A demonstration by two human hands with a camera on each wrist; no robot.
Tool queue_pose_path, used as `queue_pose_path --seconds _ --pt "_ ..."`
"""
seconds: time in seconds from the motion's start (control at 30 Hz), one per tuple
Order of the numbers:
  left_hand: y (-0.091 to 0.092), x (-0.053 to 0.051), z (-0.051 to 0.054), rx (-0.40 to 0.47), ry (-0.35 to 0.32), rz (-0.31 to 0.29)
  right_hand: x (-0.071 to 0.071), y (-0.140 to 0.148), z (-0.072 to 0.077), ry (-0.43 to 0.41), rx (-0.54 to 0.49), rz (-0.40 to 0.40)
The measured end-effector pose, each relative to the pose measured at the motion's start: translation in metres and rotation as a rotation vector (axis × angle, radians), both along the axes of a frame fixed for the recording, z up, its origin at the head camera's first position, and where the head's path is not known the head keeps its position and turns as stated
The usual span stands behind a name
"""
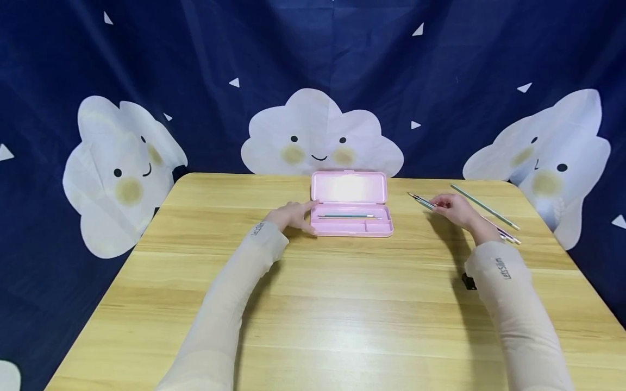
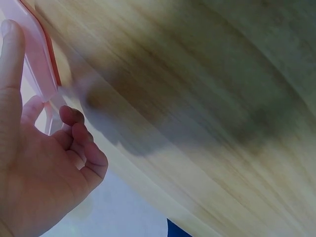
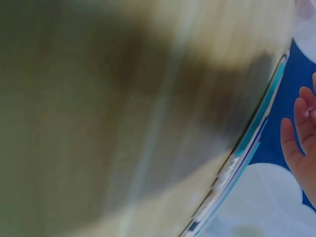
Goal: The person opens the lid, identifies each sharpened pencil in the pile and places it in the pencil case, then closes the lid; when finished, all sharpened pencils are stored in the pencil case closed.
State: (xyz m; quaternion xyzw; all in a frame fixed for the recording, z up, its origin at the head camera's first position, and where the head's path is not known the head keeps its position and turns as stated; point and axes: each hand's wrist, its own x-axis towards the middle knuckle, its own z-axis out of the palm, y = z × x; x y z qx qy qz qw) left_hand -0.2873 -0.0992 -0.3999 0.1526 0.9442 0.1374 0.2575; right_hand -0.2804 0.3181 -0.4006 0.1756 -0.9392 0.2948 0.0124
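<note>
An open pink pencil case (image 1: 379,229) lies at the back middle of the table, its lid tilted back. Inside its long compartment rest a green pencil (image 1: 344,215) and another thin one. My left hand (image 1: 292,215) holds the case's left end between thumb and forefinger; the left wrist view shows its other fingers curled beside the pink case (image 2: 37,54). To the right, my right hand (image 1: 455,209) pinches a few pencils (image 1: 421,201), their points toward the case. In the right wrist view only part of that hand (image 3: 305,143) shows, and its grip is hidden.
A green pencil (image 1: 484,206) lies behind my right hand on the wooden table (image 1: 323,309). Several white-ended pencils (image 1: 510,237) lie by the wrist, partly hidden. A small black object (image 1: 468,281) shows beside the right sleeve. A dark blue cloud-patterned curtain (image 1: 313,49) hangs behind the table.
</note>
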Motion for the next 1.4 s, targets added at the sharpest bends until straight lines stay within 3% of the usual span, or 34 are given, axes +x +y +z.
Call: queue_pose_path --seconds 0.4,0.67,1.07,1.4 --pt "0.000 0.002 -0.001 0.008 -0.027 0.018 0.003 0.025 -0.012 -0.070 0.188 0.012" --pt "0.000 0.002 -0.001 0.004 -0.023 0.016 0.001 0.025 -0.017 -0.002 0.184 0.007" --pt "0.000 0.000 -0.001 -0.009 0.000 -0.004 0.006 0.025 -0.016 -0.068 0.258 -0.010" --pt "-0.001 0.002 0.002 -0.019 0.006 0.001 0.003 0.020 -0.016 -0.068 0.290 0.008"
